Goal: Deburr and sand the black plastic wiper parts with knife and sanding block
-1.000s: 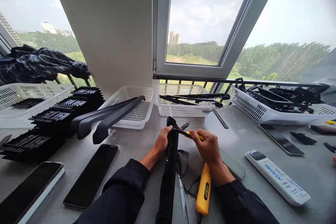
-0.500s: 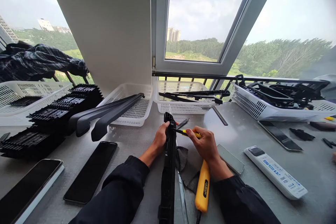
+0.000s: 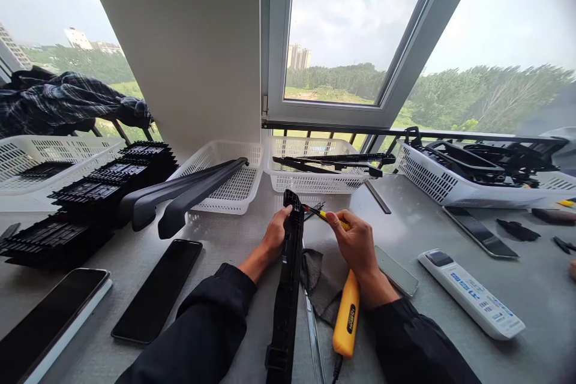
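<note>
Where the grey metal table (image 3: 220, 237) spread, one long black plastic bar (image 3: 290, 270) extended over its near middle, left hand (image 3: 272, 237) clamped near its far end. One slim yellow-handled tool (image 3: 323, 215), pinched in the right hand (image 3: 356, 243), pointed there.

Your left hand (image 3: 274, 233): bare, closed in a grip, thumb (image 3: 287, 210) uppermost. Your right hand (image 3: 356, 241): bare, curled into a pinch pointing leftward. Both your sleeved forearms (image 3: 209, 321) angle forward and inward, wrists (image 3: 254, 264) exposed.
</note>
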Demonstrator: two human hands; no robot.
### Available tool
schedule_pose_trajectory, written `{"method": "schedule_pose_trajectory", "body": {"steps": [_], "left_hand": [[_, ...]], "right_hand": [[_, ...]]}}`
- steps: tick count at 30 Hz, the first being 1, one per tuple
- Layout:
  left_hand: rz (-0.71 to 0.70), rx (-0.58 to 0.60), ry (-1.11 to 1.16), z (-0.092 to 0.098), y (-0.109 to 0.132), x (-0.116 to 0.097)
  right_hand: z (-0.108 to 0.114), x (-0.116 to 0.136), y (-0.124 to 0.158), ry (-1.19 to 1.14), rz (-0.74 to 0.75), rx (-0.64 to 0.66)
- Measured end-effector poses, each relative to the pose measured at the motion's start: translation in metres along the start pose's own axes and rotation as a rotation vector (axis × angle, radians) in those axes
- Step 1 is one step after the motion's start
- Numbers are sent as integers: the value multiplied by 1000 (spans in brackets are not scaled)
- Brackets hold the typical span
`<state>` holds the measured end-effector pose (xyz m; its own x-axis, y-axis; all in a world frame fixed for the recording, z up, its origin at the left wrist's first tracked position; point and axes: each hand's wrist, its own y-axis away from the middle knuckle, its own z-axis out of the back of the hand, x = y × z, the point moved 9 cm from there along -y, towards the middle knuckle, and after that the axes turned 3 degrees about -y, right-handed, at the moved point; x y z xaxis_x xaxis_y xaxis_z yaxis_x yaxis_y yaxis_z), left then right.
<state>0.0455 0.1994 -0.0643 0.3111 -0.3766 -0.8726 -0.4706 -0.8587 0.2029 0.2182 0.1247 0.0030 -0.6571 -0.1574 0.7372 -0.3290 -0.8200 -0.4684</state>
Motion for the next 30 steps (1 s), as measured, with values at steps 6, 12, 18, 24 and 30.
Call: {"method": "schedule_pose_trajectory", "body": {"steps": [6,12,18,24,30], "left_hand": [[0,68,13,-5,-2,-4],[23,60,81,-3,-6,-2],[52,35,151,0,-7,0],[24,18,180,2,-8,0],[-69,57,200,1,-10,-8]], "right_hand": [[-3,5,2,33,31,35],[-9,11,3,35,72,75],[-8,8,4,58,79,73],[-9,7,5,88,97,70],[-13,20,9,105,171,118]]}}
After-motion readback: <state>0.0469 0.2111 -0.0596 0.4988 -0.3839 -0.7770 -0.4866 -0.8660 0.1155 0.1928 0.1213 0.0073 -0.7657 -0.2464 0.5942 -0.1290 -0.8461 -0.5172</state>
